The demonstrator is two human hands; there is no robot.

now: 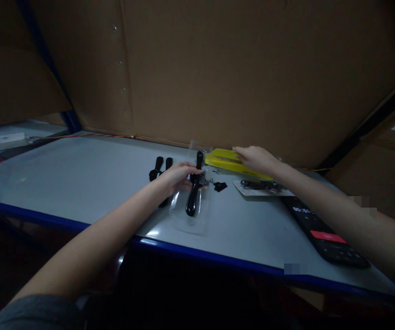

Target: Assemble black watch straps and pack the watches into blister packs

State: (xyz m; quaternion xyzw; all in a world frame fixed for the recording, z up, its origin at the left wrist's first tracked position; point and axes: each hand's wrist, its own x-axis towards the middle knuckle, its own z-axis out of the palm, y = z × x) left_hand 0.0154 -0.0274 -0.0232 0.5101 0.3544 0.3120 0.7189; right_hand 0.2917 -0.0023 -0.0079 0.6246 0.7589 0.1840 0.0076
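My left hand (180, 176) is closed around the middle of a glossy black double-ended part (192, 201), its fingers partly hidden. This part lies over a clear plastic blister tray (200, 224); whether it sits inside the tray I cannot tell. Just left of that hand are more black handle-like pieces (159, 164), partly covered by it. My right hand (257, 158) pinches the upper edge of a yellow card (221, 160) with dark markings. Between the hands, a small black angular piece (220, 186) rests on the table beside tiny metal bits (215, 171).
A pack with dark items on a pale card (252, 191) lies under my right forearm. Nearer me is a black device (324, 233) with a timer display and red bar. Cardboard (235, 68) walls the back of the blue-edged table (63, 174); thin wires (108, 135) run along it.
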